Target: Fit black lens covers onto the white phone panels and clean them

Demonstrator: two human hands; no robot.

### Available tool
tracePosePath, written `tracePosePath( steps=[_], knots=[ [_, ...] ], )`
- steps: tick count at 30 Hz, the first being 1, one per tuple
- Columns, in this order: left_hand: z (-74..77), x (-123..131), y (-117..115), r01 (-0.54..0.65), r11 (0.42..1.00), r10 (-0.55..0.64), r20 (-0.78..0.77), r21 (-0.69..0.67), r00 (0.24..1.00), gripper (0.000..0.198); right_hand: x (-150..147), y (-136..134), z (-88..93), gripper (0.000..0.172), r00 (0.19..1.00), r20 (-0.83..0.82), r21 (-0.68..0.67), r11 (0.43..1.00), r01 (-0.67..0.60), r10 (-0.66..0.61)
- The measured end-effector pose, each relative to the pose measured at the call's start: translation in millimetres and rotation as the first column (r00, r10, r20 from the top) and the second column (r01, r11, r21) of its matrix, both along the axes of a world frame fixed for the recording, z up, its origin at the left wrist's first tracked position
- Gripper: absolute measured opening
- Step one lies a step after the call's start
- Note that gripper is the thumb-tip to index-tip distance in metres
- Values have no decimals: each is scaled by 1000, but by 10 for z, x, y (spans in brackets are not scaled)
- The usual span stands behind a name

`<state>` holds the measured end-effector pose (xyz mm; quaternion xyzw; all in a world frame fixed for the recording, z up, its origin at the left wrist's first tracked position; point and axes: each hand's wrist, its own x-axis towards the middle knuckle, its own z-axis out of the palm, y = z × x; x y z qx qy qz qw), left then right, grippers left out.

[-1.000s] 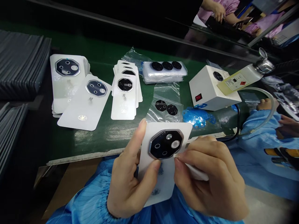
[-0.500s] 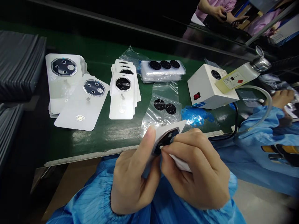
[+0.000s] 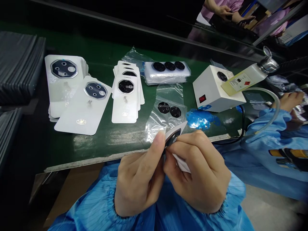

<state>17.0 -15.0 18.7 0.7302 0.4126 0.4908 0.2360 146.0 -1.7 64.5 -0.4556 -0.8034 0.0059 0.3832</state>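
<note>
A white phone back cover (image 3: 183,163) with a dark camera panel (image 3: 173,137) is held on edge above the bench's front rim. My left hand (image 3: 141,179) is closed around its left side, thumb up along the edge. Bent over the camera panel, my right hand (image 3: 197,170) has its thumb and fingertips pinched together against it. Whatever lies between those fingertips is hidden. Just beyond, a clear plastic bag (image 3: 160,123) carries two black octagonal lens plates (image 3: 169,109). More white back covers (image 3: 124,107) lie fanned in a stack to the left.
Larger white covers (image 3: 81,109) are stacked at left, beside grey trays (image 3: 16,67). Behind the bag sits a clear-wrapped pack (image 3: 166,75) with black plates on top. A white switch box (image 3: 211,91), a bottle (image 3: 243,80) and blue film pieces (image 3: 201,119) stand right. A co-worker's hand (image 3: 287,102) is far right.
The held cover has turned more edge-on, showing less of its camera panel. My right hand has shifted slightly left, closer to my left hand.
</note>
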Motion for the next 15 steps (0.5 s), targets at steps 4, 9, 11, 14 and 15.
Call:
tracePosePath(
  steps=[4, 9, 11, 14, 15],
  knots=[
    [0, -1, 19, 22, 1000, -22, -6, 2, 1000, 84, -3, 0, -17, 11, 1000, 20, 19, 1000, 15, -15],
    [-1, -7, 30, 20, 1000, -20, -15, -14, 1000, 83, -32, -2, -64, 14, 998, 30, 97, 994, 57, -60],
    [3, -9, 22, 20, 1000, -20, -11, -24, 1000, 82, -30, -22, -68, 12, 997, 43, 112, 992, 53, -59],
    [31, -19, -10, 24, 991, -16, 62, -132, 998, 77, 20, -73, -18, 8, 995, 56, 151, 986, 69, -78],
    [49, -25, -24, 40, 979, -17, 114, -201, 993, 75, 50, -89, 14, 9, 995, 62, 147, 987, 66, -75]
  ],
)
